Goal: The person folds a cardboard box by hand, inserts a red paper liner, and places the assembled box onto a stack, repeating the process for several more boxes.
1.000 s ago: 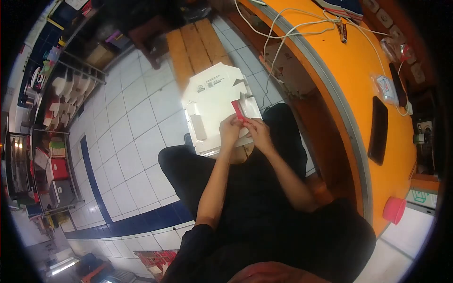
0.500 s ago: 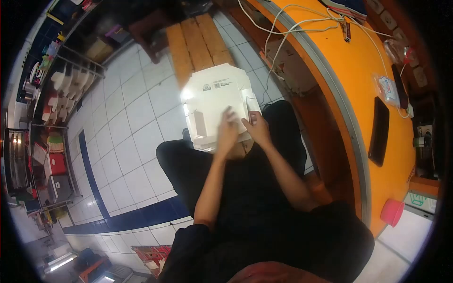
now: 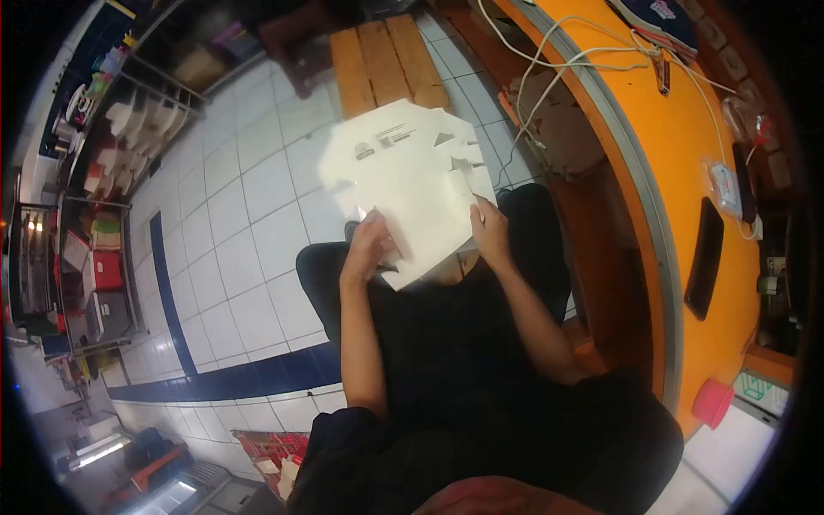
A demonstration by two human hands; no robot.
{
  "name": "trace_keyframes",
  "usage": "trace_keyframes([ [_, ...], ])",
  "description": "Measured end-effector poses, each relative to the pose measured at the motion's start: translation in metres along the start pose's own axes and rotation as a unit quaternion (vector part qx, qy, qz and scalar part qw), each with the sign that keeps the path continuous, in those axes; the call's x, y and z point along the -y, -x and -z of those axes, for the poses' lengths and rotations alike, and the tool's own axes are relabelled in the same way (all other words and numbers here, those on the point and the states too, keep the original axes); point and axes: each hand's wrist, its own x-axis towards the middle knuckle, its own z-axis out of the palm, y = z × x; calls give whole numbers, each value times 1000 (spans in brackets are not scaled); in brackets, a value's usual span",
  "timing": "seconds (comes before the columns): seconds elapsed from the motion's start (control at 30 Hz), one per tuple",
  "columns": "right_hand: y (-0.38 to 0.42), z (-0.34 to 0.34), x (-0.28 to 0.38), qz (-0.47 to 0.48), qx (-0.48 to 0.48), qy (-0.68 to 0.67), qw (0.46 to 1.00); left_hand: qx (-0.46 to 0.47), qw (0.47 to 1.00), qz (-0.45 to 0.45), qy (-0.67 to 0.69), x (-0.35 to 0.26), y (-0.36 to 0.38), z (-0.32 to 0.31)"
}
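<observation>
A white cardboard sheet with cut flaps and small dark print near its far edge is held up over my lap, tilted, above the near end of a wooden bench. My left hand grips its left near edge, with the fingers closed on it. On the right side my right hand pinches the edge next to a raised flap. Motion slightly blurs the sheet's left side.
On my right runs an orange counter with white cables, a dark phone-like slab and a pink tub. Shelves with folded white cartons stand at the left, beyond the tiled floor.
My left hand has moved from over the middle of the sheet to its left edge and closed there. The sheet has turned and tilted. The whole view has shifted a little.
</observation>
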Motion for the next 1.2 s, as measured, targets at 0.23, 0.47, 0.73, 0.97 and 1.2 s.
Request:
trace_keyframes([
  [0.23,4,4,33,-76,-28,-81,993,-47,990,-40,-129,13,-17,1],
  [0.47,33,7,91,333,181,90,921,-136,982,-81,-102,22,-26,-6],
  [0.73,46,-42,89,211,27,22,977,-190,980,-50,-18,18,-15,-24],
  [0.97,49,-48,87,97,27,58,993,-153,980,-89,-93,29,-18,-28],
  [1.2,38,-46,72,83,46,15,995,-80,989,-84,-93,44,-29,-15],
])
